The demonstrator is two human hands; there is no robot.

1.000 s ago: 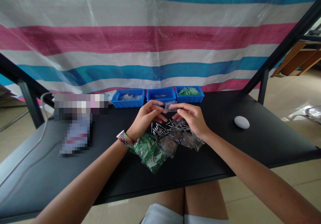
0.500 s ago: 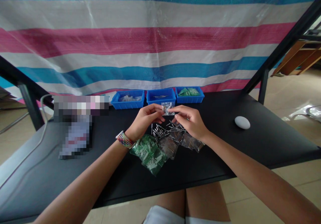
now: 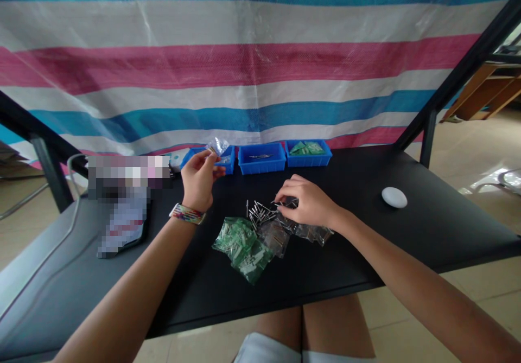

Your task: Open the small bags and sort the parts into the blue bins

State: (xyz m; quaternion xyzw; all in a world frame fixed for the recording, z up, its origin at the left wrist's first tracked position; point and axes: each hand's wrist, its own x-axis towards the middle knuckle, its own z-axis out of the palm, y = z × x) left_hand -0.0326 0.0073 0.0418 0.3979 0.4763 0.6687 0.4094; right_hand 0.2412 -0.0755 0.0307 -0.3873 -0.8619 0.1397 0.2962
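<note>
My left hand (image 3: 199, 178) is raised over the table and pinches a small clear plastic bag (image 3: 217, 146) just in front of the left blue bin (image 3: 228, 162). My right hand (image 3: 306, 203) rests curled on a pile of small metal pins (image 3: 260, 211), its fingertips closing on some of them. Clear bags with brown parts (image 3: 280, 235) lie under and beside that hand. Green-filled bags (image 3: 243, 246) lie nearer to me. A middle blue bin (image 3: 260, 159) holds a few pins, and a right blue bin (image 3: 307, 153) holds green bags.
The black table (image 3: 407, 233) has a white oval object (image 3: 394, 197) at the right. A blurred-out item (image 3: 124, 200) and a grey cable (image 3: 69, 222) lie at the left. A striped tarp (image 3: 260, 64) hangs behind, with black frame posts (image 3: 427, 135) at both sides.
My left hand has carried the small clear bag up and left, away from my right hand, toward the left blue bin. My right hand has dropped onto the pin pile.
</note>
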